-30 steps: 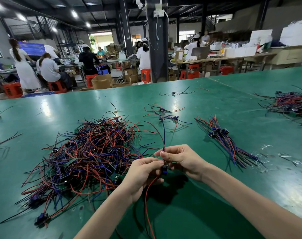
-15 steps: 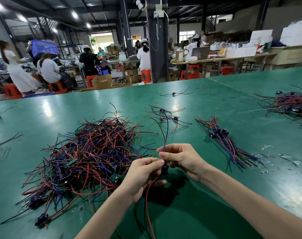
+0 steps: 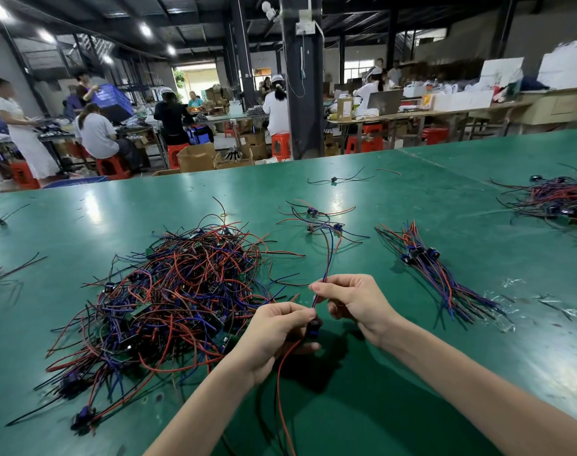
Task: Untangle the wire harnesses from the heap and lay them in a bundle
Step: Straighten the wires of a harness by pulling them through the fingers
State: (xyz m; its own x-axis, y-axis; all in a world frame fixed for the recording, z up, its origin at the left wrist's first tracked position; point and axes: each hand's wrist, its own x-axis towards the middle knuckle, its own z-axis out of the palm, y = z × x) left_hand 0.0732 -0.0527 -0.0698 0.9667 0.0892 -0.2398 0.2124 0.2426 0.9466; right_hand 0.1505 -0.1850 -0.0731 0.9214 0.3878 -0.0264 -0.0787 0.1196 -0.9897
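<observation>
**Red-and-blue harness pinched in both hands**

I have one harness (image 3: pixel 327 258) raised just right of the heap (image 3: pixel 182 291). My left hand (image 3: pixel 274 334) pinches it at the dark connector, and my right hand (image 3: pixel 356 301) nips the leads above. I would slide the right fingers slowly outward to straighten them, then lay it along the bundle (image 3: pixel 435 274) on the table (image 3: pixel 412 390).
</observation>
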